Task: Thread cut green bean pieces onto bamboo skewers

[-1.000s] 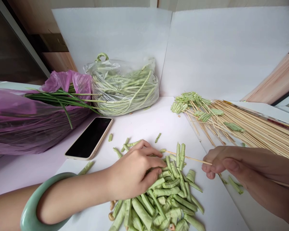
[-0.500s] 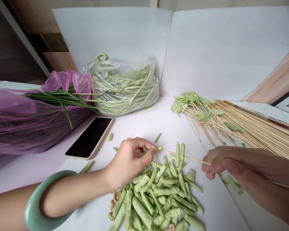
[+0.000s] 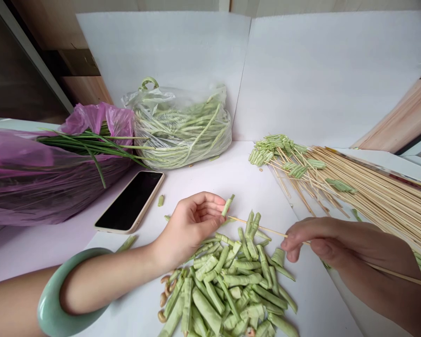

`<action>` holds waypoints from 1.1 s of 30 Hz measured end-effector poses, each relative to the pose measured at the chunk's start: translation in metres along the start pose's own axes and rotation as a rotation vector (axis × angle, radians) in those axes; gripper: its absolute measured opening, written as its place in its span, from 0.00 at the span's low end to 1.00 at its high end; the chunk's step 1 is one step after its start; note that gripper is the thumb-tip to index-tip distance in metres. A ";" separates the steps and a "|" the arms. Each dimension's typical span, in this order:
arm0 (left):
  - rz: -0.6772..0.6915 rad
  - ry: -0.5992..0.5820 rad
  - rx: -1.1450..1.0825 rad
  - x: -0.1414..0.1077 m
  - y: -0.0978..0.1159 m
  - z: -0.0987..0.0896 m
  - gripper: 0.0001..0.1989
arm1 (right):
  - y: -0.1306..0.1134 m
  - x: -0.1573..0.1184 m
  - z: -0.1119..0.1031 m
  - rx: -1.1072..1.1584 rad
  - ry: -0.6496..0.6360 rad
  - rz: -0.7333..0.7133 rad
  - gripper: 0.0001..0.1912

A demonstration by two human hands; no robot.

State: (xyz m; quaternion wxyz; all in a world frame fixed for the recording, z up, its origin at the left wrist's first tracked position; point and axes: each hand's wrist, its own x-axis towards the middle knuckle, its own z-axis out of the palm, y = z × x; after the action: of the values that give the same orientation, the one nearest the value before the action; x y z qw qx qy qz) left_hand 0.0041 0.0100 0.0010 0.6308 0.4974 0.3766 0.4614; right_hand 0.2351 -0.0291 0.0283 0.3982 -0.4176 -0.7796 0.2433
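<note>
Well, from the head camera, the person's left hand (image 3: 191, 229), a pale green jade bangle (image 3: 49, 299) around its wrist, is raised over the table (image 3: 203, 173). Its fingers (image 3: 212, 201) curl inward and pinch a short cut piece of pale green bean (image 3: 227, 205), which stands tilted at their tips. That piece sits right at the left tip of a thin bamboo skewer (image 3: 266, 229); whether the two touch, I cannot tell. The right hand (image 3: 326, 245) comes in from the near right, its fingers (image 3: 294, 239) pressed together and pinching the skewer, which runs on past the hand toward the right edge.

Below both hands lies a loose heap of cut pale green beans (image 3: 238, 283), with small tan curled bean trimmings (image 3: 164, 292) at its near left. Farther left is a smartphone (image 3: 129, 201) in a cream case, lying with its dark screen up. Behind it, a clear plastic bag (image 3: 182, 126) holds long green beans, beside a purple plastic bag (image 3: 38, 178) with long, thin green stalks (image 3: 91, 145). At far right, a broad bundle of bamboo skewers (image 3: 372, 192) lies on the table, and some at its far left end carry threaded green bean pieces (image 3: 268, 150).
</note>
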 end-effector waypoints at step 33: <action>0.016 -0.006 -0.014 0.002 -0.002 -0.001 0.11 | 0.014 -0.005 0.010 0.251 0.138 0.176 0.08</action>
State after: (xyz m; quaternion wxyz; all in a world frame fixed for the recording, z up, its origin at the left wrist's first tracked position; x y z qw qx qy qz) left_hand 0.0040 0.0121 -0.0016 0.6317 0.4975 0.3675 0.4673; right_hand 0.2349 -0.0259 0.0103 0.4770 -0.4469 -0.6743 0.3434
